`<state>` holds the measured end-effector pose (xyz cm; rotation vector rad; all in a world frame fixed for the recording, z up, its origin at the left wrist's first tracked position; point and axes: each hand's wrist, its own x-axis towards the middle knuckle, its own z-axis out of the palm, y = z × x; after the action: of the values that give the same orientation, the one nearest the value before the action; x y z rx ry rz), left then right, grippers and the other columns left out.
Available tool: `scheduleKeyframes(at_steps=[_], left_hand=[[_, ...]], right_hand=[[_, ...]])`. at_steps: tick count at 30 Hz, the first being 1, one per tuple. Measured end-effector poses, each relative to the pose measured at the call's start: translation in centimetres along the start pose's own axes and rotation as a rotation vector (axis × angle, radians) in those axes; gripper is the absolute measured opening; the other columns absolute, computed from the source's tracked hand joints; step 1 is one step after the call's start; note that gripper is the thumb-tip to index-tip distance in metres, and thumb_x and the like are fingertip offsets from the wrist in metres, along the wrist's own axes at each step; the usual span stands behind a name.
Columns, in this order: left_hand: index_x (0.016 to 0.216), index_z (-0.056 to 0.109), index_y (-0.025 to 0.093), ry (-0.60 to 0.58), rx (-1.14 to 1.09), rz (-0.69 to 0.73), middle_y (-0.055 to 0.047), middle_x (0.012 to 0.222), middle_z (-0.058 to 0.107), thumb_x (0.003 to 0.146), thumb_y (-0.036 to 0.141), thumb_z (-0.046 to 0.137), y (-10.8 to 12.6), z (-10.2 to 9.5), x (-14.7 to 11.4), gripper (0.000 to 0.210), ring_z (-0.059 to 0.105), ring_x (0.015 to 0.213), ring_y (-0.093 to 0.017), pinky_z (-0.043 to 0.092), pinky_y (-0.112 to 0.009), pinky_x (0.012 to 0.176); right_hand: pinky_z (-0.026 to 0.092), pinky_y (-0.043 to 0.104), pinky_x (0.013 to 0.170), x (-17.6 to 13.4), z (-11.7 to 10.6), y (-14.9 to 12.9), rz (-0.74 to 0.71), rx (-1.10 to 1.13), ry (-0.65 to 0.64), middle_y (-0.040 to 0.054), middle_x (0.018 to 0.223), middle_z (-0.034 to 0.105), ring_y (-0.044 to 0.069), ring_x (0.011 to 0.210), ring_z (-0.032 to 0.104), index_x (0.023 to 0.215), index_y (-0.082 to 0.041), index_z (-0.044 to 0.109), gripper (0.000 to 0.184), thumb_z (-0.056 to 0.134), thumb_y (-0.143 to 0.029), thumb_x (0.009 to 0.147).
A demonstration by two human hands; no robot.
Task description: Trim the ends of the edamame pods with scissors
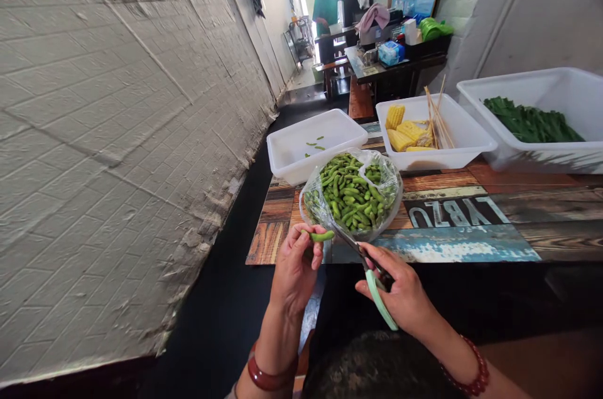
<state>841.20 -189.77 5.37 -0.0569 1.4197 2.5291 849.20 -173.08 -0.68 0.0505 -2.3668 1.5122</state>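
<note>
Between the thumb and fingers of my left hand is a green edamame pod, its free end pointing right. My right hand grips a pair of scissors with mint-green handles; the dark blades reach up and left, close to the pod's tip. Just beyond both hands, a clear plastic bag full of edamame pods sits at the table's near edge. Behind it stands a white plastic tub with several pods on its bottom.
Another white tub holds corn pieces and wooden skewers. Farther right, a larger tub contains leafy greens. The wood-patterned table carries them. A brick-patterned wall runs along the left. A person in green stands far back.
</note>
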Motion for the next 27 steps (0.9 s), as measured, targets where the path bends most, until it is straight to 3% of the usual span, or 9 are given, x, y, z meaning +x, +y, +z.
scheduleKeyframes(at_steps=[4, 8, 16, 21, 27], left_hand=[[0.082, 0.054, 0.016, -0.005, -0.021, -0.026, -0.001, 0.083, 0.062, 0.071, 0.029, 0.081, -0.1, 0.0, -0.1, 0.031, 0.043, 0.053, -0.003, 0.029, -0.014, 0.042], [0.084, 0.055, 0.017, -0.04, -0.01, -0.025, 0.002, 0.081, 0.06, 0.067, 0.025, 0.084, -0.6, -0.1, -0.2, 0.035, 0.044, 0.054, -0.003, 0.031, -0.014, 0.045], [0.084, 0.056, 0.017, -0.074, -0.034, -0.042, 0.004, 0.068, 0.054, 0.064, 0.027, 0.086, -1.4, -0.2, -0.2, 0.037, 0.044, 0.052, -0.004, 0.031, -0.015, 0.045], [0.083, 0.055, 0.017, -0.084, -0.05, -0.047, 0.004, 0.069, 0.055, 0.062, 0.027, 0.087, -1.2, 0.0, -0.2, 0.04, 0.043, 0.052, -0.004, 0.031, -0.015, 0.045], [0.083, 0.054, 0.018, -0.078, -0.021, -0.036, 0.004, 0.07, 0.054, 0.064, 0.027, 0.085, -1.0, 0.2, -0.5, 0.038, 0.042, 0.052, -0.004, 0.031, -0.016, 0.046]], right_hand=[[0.057, 0.027, 0.067, 0.1, -0.1, -0.3, -0.046, -0.015, -0.084, 0.0018, 0.091, 0.061, 0.015, 0.072, 0.059, 0.132, -0.027, 0.057, 0.06, 0.072, -0.017, 0.075], [0.057, 0.03, 0.073, 0.2, -0.2, -0.5, -0.107, -0.053, -0.12, 0.0033, 0.095, 0.061, 0.017, 0.079, 0.061, 0.136, -0.028, 0.052, 0.064, 0.073, -0.018, 0.077], [0.057, 0.035, 0.081, 0.3, -0.4, -1.0, -0.196, -0.217, -0.075, 0.0058, 0.1, 0.062, 0.021, 0.085, 0.063, 0.138, -0.025, 0.051, 0.065, 0.075, -0.022, 0.078], [0.056, 0.032, 0.077, 0.3, -0.4, -0.8, -0.209, -0.184, -0.095, 0.0042, 0.098, 0.06, 0.018, 0.081, 0.062, 0.138, -0.026, 0.05, 0.067, 0.077, -0.02, 0.076], [0.056, 0.031, 0.073, 0.4, -0.6, -0.5, -0.252, -0.202, -0.078, 0.0044, 0.091, 0.062, 0.019, 0.079, 0.063, 0.137, -0.025, 0.052, 0.056, 0.071, -0.025, 0.084]])
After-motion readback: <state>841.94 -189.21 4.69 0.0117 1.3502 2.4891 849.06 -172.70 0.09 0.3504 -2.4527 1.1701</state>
